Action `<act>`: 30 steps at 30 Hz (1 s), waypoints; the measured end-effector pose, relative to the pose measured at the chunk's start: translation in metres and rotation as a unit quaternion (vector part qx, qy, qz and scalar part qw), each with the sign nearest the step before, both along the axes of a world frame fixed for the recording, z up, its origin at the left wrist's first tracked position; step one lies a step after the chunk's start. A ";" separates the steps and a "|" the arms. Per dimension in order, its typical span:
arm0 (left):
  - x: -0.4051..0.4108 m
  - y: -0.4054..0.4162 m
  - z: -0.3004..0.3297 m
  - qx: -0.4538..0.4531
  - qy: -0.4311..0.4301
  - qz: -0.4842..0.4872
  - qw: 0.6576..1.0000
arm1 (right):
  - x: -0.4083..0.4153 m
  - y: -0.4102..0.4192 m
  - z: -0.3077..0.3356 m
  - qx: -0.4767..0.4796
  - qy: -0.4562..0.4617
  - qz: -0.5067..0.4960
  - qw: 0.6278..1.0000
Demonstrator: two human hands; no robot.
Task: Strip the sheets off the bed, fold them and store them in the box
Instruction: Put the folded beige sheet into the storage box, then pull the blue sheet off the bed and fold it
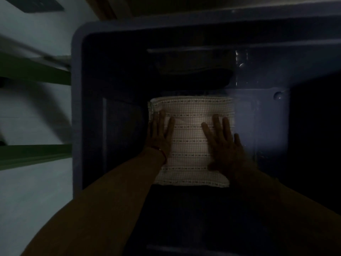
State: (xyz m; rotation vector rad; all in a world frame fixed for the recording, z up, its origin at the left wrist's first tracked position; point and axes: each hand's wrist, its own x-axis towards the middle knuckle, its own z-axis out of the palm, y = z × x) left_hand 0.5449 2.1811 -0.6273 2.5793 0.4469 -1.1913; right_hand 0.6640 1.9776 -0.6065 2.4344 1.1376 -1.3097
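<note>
A folded sheet (190, 139), pale with rows of dark dashed stripes, lies flat inside a large dark blue plastic box (76, 108). My left hand (160, 133) rests flat on the sheet's left edge, fingers stretched out and slightly apart. My right hand (224, 143) presses flat on the sheet's right side, fingers spread. Neither hand grips the cloth. The scene is dim, and the box's near part is in deep shadow.
A dark folded item (193, 71) sits in the box beyond the sheet. Bare blue box floor (262, 122) shows to the right. Green bars (33, 74) cross the pale floor (27, 191) on the left. A wooden edge (114, 6) runs along the top.
</note>
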 end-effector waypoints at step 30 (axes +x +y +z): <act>0.050 -0.164 0.743 -0.202 -0.353 -0.050 0.912 | -0.076 -0.155 0.724 0.309 -0.008 -0.517 0.799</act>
